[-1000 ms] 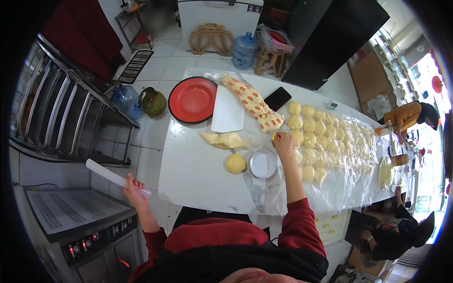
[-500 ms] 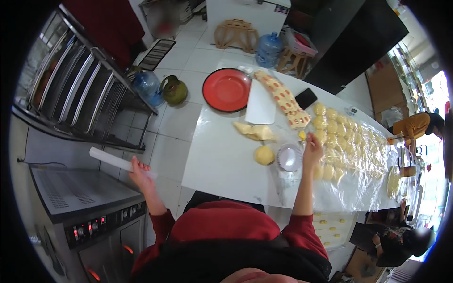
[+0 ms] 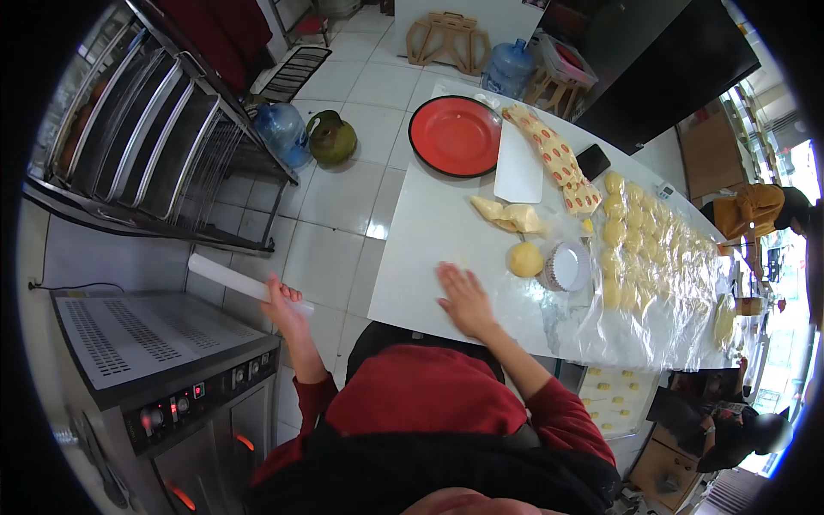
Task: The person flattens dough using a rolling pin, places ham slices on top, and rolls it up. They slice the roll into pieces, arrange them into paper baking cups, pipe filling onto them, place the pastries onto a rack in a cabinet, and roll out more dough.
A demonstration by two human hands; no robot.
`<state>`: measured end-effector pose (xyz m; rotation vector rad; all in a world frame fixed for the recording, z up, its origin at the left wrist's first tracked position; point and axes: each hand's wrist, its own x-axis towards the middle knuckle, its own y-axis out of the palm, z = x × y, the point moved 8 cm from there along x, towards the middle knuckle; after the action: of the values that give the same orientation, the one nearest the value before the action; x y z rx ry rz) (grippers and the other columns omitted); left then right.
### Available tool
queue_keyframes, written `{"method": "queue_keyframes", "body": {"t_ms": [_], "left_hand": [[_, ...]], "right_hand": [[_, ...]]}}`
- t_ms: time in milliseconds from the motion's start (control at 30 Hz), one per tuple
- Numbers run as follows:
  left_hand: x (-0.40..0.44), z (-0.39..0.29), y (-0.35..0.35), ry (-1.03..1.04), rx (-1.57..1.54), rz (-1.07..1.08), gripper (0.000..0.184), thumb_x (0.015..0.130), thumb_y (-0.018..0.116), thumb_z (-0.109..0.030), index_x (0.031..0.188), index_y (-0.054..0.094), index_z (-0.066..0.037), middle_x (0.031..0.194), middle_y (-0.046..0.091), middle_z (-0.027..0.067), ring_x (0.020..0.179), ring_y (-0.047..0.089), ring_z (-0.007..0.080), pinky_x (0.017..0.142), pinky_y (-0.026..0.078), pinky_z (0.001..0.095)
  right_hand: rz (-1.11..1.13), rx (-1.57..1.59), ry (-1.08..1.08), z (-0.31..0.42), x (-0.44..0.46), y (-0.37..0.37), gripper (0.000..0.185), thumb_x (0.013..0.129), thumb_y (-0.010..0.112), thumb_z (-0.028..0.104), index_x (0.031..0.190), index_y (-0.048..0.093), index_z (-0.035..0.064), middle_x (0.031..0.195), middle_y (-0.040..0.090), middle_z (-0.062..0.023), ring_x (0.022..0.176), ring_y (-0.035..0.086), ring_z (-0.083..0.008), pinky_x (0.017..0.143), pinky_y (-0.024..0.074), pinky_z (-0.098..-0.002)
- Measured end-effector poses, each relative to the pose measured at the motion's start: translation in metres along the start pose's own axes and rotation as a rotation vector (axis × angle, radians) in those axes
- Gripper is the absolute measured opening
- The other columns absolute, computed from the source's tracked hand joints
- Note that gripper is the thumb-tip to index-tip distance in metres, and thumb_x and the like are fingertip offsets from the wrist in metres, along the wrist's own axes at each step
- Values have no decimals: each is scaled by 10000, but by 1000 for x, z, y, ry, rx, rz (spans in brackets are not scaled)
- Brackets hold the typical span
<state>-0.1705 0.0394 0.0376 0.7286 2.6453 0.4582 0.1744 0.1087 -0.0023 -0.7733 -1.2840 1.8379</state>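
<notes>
My left hand (image 3: 287, 307) is wrapped round one end of a white rolling pin (image 3: 227, 276), held out over the floor left of the table. My right hand (image 3: 468, 302) lies palm down on the white tabletop (image 3: 412, 249), fingers spread, holding nothing. Just beyond it is a round ball of dough (image 3: 525, 259), with fluted paper cups (image 3: 566, 266) in a stack beside it. An irregular lump of dough (image 3: 508, 215) rests farther back. To the right, rows of dough balls (image 3: 631, 225) sit beneath clear plastic film.
A red plate (image 3: 455, 137), a white board (image 3: 519, 167), a patterned strip (image 3: 560, 161) and a phone (image 3: 593, 161) are at the table's back. An oven (image 3: 163, 343) and tray rack (image 3: 163, 146) stand left. Other people (image 3: 760, 210) are at the far right.
My right hand has left the small yellow thing near the paper cups and moved left, flattening on the tabletop. My left hand still holds the rolling pin. The view has shifted leftward.
</notes>
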Motion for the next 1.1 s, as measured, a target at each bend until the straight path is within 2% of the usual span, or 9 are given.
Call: {"method": "queue_keyframes", "body": {"t_ms": [167,367,567,667,767,800,900,933,1100], "left_hand": [[-5,2,-7,-12,37,2,203,831,563,-163,705,421,-91,570,364,-17,457,339,74,425,307,242],[0,8,9,-58,36,151,110,840,537,-127,824,440,-77,607,380,-5,486,365,88,460,338,249],[-43,11,63,-161,-40,326,336,867,506,-116,1168,360,-82,653,427,17,538,440,107,511,408,259],[-67,37,87,-316,40,578,382,878,499,-142,1222,339,-105,658,448,15,564,476,115,538,445,282],[-85,86,96,-436,527,850,338,871,515,-189,1179,410,-97,661,473,28,582,506,139,550,458,326],[-110,96,104,-452,781,952,333,860,532,-202,1155,440,-79,669,496,46,579,521,162,547,457,356],[-179,118,130,223,758,1353,342,790,590,-188,1064,480,-15,662,572,127,522,539,233,508,432,362],[-188,119,134,59,955,1412,348,783,585,-173,1073,484,-8,681,576,167,566,551,282,555,437,371],[-196,106,129,-49,1106,1583,343,775,577,-156,1071,510,6,742,575,252,643,568,373,607,445,381]], "right_hand": [[-244,-193,327,-25,55,-21,653,868,427,400,1374,198,55,1429,211,-116,1329,177,-220,1079,117,-418],[134,-83,-220,31,-8,17,622,894,379,379,1370,193,24,1438,182,-123,1337,153,-223,1079,101,-421],[-235,-161,358,-28,49,-25,599,896,375,362,1386,179,77,1438,194,-100,1338,150,-221,1075,87,-447],[-113,-95,45,38,44,9,603,898,377,390,1377,201,70,1425,221,-114,1325,190,-225,1074,98,-449],[76,897,54,26,9,23,611,913,346,424,1378,194,60,1406,259,-143,1326,188,-229,1071,76,-462],[-137,1601,278,21,5,0,536,900,418,422,1282,358,49,1200,487,-153,1140,470,-250,962,338,-431],[-518,1867,837,1,-4,14,305,864,522,375,951,537,84,734,543,-48,634,546,-139,674,477,-295],[-533,2082,897,-10,-5,8,250,831,588,343,749,481,132,516,352,34,435,377,-84,461,385,-251],[-994,1992,575,-105,-40,-64,232,873,528,326,741,489,141,520,377,27,453,399,-85,464,346,-231]]}}
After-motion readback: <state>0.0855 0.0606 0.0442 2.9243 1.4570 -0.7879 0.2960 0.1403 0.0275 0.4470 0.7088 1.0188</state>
